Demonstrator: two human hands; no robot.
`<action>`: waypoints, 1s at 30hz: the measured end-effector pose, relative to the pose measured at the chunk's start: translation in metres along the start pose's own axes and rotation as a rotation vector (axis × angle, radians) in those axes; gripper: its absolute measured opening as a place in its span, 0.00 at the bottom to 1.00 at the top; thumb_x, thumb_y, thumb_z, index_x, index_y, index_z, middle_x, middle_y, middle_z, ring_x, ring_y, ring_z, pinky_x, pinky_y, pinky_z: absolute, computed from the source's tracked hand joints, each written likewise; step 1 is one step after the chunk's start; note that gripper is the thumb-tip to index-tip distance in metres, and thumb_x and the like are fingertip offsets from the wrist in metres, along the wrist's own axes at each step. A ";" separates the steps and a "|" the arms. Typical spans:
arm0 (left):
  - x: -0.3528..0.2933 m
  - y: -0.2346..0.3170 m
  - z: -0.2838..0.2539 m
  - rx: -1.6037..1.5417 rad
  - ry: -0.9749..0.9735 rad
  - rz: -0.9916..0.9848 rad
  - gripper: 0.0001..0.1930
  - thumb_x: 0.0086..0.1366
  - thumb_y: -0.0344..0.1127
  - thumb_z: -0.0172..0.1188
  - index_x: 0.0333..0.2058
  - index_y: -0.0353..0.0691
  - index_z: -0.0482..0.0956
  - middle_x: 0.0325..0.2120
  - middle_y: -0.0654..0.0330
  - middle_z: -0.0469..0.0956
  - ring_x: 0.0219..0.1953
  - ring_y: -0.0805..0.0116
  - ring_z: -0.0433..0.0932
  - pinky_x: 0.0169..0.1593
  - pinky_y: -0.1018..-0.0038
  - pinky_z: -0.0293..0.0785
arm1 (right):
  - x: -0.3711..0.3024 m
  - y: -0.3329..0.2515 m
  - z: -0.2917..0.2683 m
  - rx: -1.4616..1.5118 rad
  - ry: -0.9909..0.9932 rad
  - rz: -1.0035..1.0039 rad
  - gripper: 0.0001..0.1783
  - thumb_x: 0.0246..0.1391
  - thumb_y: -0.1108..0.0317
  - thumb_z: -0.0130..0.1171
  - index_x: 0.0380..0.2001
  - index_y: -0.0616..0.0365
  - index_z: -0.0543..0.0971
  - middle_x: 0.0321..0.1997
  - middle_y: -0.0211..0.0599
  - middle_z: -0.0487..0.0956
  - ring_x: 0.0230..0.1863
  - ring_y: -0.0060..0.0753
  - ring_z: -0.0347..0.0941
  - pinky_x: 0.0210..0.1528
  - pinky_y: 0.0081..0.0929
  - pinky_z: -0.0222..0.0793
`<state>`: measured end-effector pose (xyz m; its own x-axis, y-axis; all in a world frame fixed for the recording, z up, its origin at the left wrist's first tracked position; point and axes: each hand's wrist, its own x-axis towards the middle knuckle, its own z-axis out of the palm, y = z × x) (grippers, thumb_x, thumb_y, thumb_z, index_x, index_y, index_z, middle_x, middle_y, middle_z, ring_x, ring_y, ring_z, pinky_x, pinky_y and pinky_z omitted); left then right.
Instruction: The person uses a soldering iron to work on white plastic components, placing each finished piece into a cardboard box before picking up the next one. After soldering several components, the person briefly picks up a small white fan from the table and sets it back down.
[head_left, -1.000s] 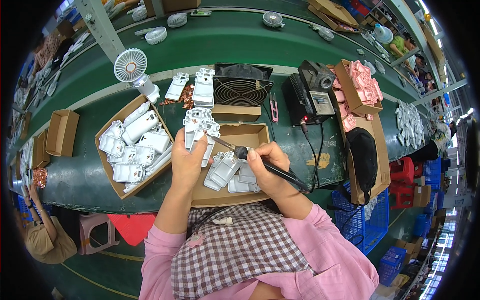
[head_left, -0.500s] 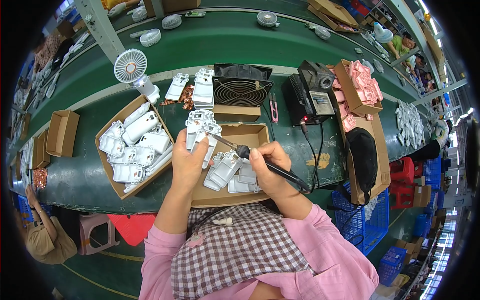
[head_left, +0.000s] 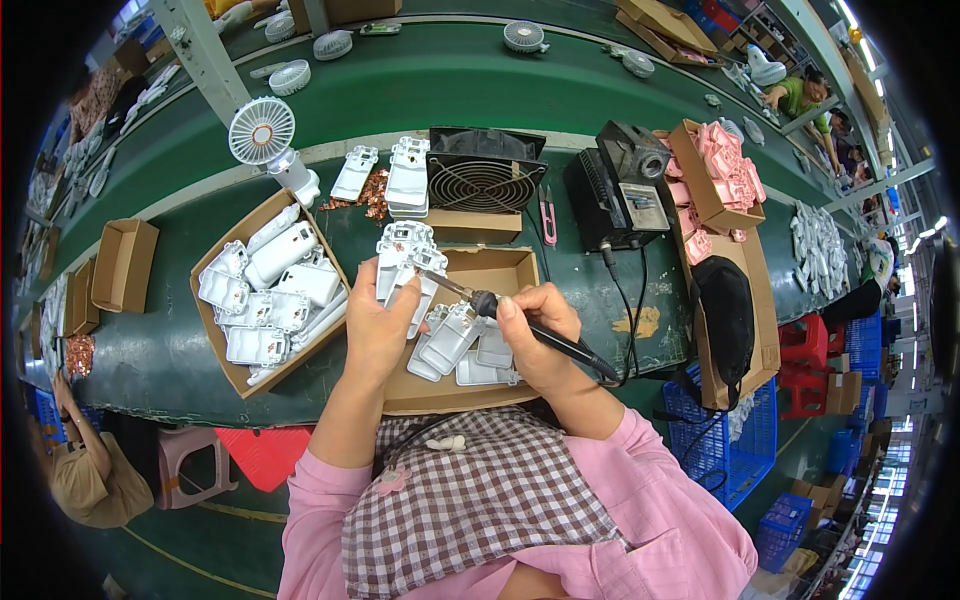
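My left hand [head_left: 378, 325] is closed around a white plastic fan housing [head_left: 408, 250], thumb across its near part. My right hand [head_left: 541, 332] grips a soldering iron [head_left: 552, 341] like a pen. The iron's metal tip reaches left to the housing, beside my left thumb; whether it touches is too small to tell. Below both hands, white plastic covers [head_left: 452, 343] lie in a shallow cardboard box [head_left: 430, 398]. More white housings [head_left: 285, 285] fill the cardboard box [head_left: 247, 388] at the left. Small copper-coloured pieces [head_left: 375, 195] lie beside the white housings at the back.
A black fan with a wire grille [head_left: 485, 185] stands behind the work. Right of it are pink-handled tweezers [head_left: 547, 216] and a black soldering station [head_left: 622, 190] with cables. Pink parts [head_left: 722, 165] fill a box at the right. A white handheld fan [head_left: 263, 133] stands back left; a green conveyor [head_left: 430, 75] runs behind.
The housing in my left hand has shifted slightly to the right and tilted. The iron remains against or close to it. Fans on the conveyor have moved a little left.
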<state>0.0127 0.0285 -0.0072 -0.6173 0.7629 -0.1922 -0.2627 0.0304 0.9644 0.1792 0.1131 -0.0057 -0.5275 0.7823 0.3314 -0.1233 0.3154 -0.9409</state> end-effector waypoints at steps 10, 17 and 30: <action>0.000 -0.001 0.000 0.010 0.002 0.023 0.13 0.61 0.28 0.54 0.44 0.34 0.68 0.31 0.59 0.75 0.23 0.76 0.75 0.21 0.81 0.74 | -0.002 0.001 0.001 0.052 0.034 -0.002 0.08 0.54 0.72 0.59 0.28 0.61 0.71 0.21 0.32 0.75 0.21 0.16 0.68 0.23 0.17 0.64; 0.002 -0.003 -0.004 -0.387 -0.210 -0.094 0.16 0.65 0.36 0.50 0.49 0.36 0.65 0.39 0.56 0.75 0.39 0.66 0.78 0.38 0.66 0.81 | -0.006 0.006 -0.003 0.186 0.091 -0.069 0.07 0.56 0.72 0.57 0.29 0.61 0.69 0.21 0.31 0.72 0.22 0.15 0.64 0.24 0.17 0.61; 0.001 -0.009 -0.003 -0.150 -0.132 -0.062 0.12 0.70 0.38 0.44 0.46 0.37 0.64 0.34 0.58 0.73 0.28 0.70 0.78 0.28 0.77 0.78 | -0.003 0.001 -0.001 0.148 0.056 -0.035 0.07 0.55 0.72 0.58 0.29 0.62 0.70 0.23 0.32 0.75 0.23 0.16 0.68 0.25 0.16 0.64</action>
<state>0.0123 0.0278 -0.0169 -0.4968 0.8407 -0.2154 -0.4107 -0.0090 0.9117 0.1815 0.1116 -0.0080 -0.4738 0.8020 0.3637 -0.2657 0.2636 -0.9273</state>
